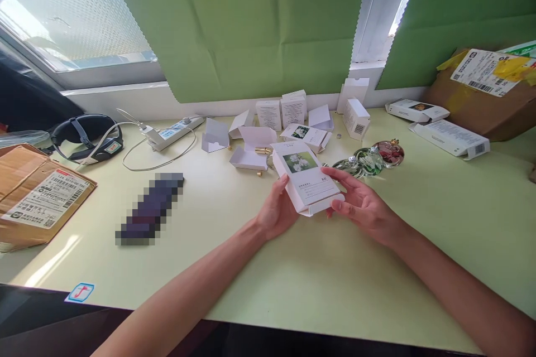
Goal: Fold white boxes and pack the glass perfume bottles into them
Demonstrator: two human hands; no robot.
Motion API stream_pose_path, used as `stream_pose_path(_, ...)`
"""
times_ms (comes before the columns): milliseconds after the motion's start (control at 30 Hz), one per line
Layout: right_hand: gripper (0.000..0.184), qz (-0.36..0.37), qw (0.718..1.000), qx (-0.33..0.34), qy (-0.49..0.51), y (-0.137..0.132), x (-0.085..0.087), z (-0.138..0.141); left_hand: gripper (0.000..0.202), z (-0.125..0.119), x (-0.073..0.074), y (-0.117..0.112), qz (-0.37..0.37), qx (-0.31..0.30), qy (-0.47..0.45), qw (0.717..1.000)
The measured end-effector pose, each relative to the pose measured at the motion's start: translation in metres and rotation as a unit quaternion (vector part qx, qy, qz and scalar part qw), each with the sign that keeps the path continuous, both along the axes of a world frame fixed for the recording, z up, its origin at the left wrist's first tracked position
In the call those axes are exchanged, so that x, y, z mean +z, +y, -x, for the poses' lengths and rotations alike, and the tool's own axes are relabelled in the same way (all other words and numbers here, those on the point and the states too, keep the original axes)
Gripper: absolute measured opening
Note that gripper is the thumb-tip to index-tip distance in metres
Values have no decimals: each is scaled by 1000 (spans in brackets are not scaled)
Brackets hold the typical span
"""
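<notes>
A white cardboard box (pixel 307 187) with a photo of white flowers is held tilted above the middle of the table. My left hand (pixel 278 209) grips its left side, thumb on the edge and fingers beneath. At the right side, my right hand (pixel 364 206) has its index finger along the edge and its thumb by the near end flap (pixel 322 206), which sticks out a little. Just behind the box lie an opened white carton (pixel 253 148), a gold-coloured piece (pixel 263 150) and small gold caps (pixel 259 174). Shiny round glass-like pieces (pixel 371 160) lie beyond my right hand.
More white boxes (pixel 268 114) stand along the window sill, and others (pixel 452 136) lie at right by a brown parcel (pixel 489 100). On the left are a power strip (pixel 167 133), a headband device (pixel 87 136), a blurred dark object (pixel 151 209) and another parcel (pixel 39 201).
</notes>
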State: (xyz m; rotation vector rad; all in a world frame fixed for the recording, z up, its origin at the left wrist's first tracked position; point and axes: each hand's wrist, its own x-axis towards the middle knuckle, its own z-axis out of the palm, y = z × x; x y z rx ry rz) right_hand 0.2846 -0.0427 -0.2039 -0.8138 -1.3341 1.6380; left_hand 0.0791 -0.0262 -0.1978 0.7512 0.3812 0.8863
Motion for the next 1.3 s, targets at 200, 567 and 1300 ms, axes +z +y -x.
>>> stream_pose_path(200, 62, -23, 999, -7, -46, 0, 8, -3, 61, -2, -3, 1, 11, 22, 10, 1000)
stream_pose_path(567, 48, -105, 989, -9, -103, 0, 8, -3, 49, -5, 0, 1, 36, 44, 40, 998)
stream_pose_path(1300, 43, -111, 984, -19, -137, -1, 10, -4, 47, -5, -1, 1, 19, 45, 48, 998)
